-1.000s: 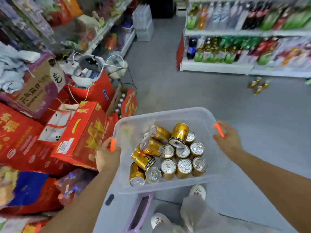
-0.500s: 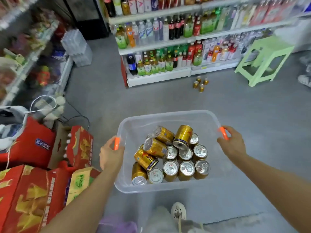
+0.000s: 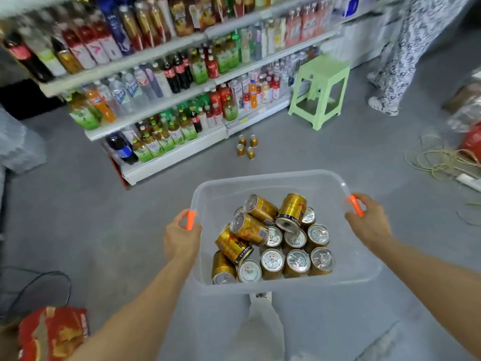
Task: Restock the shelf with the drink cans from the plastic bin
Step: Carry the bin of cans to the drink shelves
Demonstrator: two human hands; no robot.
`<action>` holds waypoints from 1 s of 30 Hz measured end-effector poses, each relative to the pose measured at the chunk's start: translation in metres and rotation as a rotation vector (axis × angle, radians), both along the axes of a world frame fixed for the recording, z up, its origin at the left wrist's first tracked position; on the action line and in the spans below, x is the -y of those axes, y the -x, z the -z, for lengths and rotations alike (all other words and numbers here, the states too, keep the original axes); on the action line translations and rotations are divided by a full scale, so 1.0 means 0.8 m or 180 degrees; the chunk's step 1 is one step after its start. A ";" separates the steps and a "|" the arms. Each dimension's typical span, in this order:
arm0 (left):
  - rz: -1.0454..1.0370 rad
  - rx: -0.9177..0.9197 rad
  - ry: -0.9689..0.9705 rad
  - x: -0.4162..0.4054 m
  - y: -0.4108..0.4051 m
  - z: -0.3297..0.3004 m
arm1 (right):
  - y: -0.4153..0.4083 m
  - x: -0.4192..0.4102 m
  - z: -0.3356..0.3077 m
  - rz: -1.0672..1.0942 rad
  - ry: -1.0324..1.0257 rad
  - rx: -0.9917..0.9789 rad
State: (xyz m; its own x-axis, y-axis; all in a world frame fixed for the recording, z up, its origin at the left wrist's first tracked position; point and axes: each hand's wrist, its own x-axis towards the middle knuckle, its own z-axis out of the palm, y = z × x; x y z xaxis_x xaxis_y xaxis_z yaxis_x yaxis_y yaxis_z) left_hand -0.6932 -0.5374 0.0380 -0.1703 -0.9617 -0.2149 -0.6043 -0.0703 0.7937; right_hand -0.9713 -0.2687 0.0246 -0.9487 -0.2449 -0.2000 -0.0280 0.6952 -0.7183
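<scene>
A clear plastic bin [image 3: 273, 178] with orange handles hangs in front of me above the grey floor. My left hand [image 3: 181, 237] grips its left handle and my right hand [image 3: 368, 222] grips its right handle. Several gold drink cans [image 3: 273, 238] fill the near half of the bin, some upright, some lying on top. Ahead stands the drink shelf [image 3: 177, 155], its tiers full of bottles. A small group of gold cans [image 3: 246, 147] stands on the floor just in front of the bottom shelf.
A green plastic stool [image 3: 318, 89] stands right of the shelf. A person's legs [image 3: 395, 61] in patterned trousers are at the far right. Loose yellow cord [image 3: 437, 162] lies on the floor at right. Red packaging [image 3: 52, 332] sits at lower left, with a black cable [image 3: 39, 285] nearby.
My view has swung right from the red boxes to face the drink shelf, which is now closer. Both hands have kept hold of the bin handles throughout.
</scene>
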 end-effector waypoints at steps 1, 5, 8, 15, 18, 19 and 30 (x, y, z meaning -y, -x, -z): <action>0.0022 -0.0022 -0.0049 0.014 0.023 0.001 | 0.019 0.009 0.000 0.0045 -0.0039 -0.0002; 0.0141 -0.0066 -0.0178 0.070 0.111 0.007 | 0.093 0.051 -0.002 0.0200 -0.0104 0.0041; 0.0303 -0.0010 -0.0107 0.111 0.184 0.005 | 0.148 0.075 0.003 0.0325 -0.0068 0.0083; 0.0615 0.0097 -0.0009 0.182 0.356 -0.006 | 0.293 0.122 -0.002 0.0534 -0.0011 0.0136; 0.0624 0.0081 -0.0035 0.200 0.430 -0.006 | 0.366 0.139 0.000 0.0572 0.0023 0.0132; 0.0599 0.0053 -0.0066 0.206 0.455 -0.004 | 0.392 0.145 0.000 0.0567 0.0027 0.0123; 0.0504 -0.0015 -0.0042 0.257 0.731 -0.010 | 0.671 0.205 -0.005 0.0549 0.0046 0.0127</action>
